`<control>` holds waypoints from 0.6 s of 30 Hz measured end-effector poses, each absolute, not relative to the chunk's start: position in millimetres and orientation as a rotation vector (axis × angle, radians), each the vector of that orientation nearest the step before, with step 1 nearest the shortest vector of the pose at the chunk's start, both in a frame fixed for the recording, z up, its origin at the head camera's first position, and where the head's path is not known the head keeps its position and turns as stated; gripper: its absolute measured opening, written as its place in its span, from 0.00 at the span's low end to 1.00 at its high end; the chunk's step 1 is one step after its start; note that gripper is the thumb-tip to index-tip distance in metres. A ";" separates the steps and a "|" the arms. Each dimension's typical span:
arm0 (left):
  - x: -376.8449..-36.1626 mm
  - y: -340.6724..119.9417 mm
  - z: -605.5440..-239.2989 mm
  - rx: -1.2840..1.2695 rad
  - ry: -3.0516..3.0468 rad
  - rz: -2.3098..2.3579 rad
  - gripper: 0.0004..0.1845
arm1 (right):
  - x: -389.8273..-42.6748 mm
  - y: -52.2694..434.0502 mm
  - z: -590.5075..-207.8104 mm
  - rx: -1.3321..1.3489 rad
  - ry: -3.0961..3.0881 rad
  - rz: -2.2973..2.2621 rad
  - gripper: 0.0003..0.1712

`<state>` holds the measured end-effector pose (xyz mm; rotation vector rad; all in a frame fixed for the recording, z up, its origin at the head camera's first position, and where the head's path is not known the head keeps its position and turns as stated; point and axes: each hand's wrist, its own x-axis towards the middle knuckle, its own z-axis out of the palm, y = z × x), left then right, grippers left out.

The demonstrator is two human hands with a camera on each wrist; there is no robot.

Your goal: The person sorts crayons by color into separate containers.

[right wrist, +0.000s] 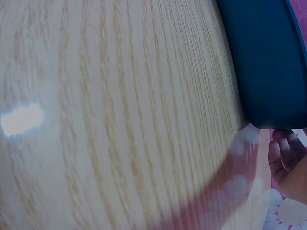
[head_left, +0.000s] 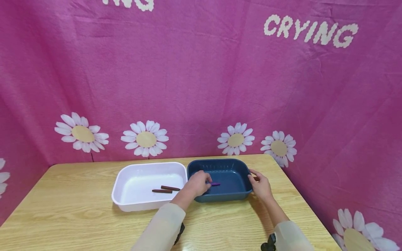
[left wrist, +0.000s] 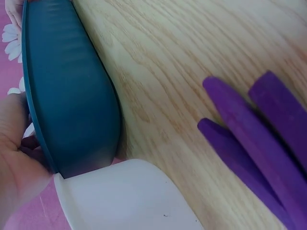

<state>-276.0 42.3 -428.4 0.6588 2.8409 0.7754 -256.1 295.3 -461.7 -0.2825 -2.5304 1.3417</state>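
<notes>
Inside the dark blue tray [head_left: 224, 197], my left hand [head_left: 198, 183] reaches down with bent fingers and pinches one end of a tapered purple stick [head_left: 215, 183], which looks like a crayon. The left wrist view shows this hand behind the tray's rim, its fingertips partly hidden. My right hand [head_left: 261, 184] holds the tray's right end, thumb and forefinger at the rim. Curled fingers [right wrist: 287, 151] of that hand show beside the tray's end in the right wrist view. Three more purple sticks [left wrist: 254, 139] appear close up in the left wrist view, above the wooden tabletop.
A white tray [head_left: 149, 205] stands against the blue tray's left side. In it lie two brown sticks [head_left: 162, 191]. Both trays stand on a wood-grain table [head_left: 78, 195], with a pink cloth [head_left: 194, 80] printed with daisies hanging behind and at the sides.
</notes>
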 end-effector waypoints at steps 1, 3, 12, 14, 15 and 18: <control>-275.9 41.2 -428.4 0.669 2.842 0.779 0.06 | -256.3 295.1 -462.0 -0.283 -2.529 1.345 0.21; -275.0 39.0 -427.6 0.705 2.857 0.770 0.06 | -256.2 294.8 -462.3 -0.285 -2.529 1.350 0.21; -267.4 27.2 -414.4 0.838 2.855 0.732 0.06 | -255.9 294.4 -461.2 -0.284 -2.536 1.345 0.21; -264.7 22.7 -410.0 0.869 2.849 0.738 0.07 | -255.9 294.7 -461.5 -0.285 -2.540 1.344 0.21; -263.4 20.4 -407.8 0.885 2.848 0.736 0.08 | -255.8 294.6 -461.5 -0.286 -2.538 1.345 0.21; -258.5 12.6 -401.2 0.912 2.839 0.746 0.08 | -255.6 294.4 -461.5 -0.284 -2.534 1.348 0.21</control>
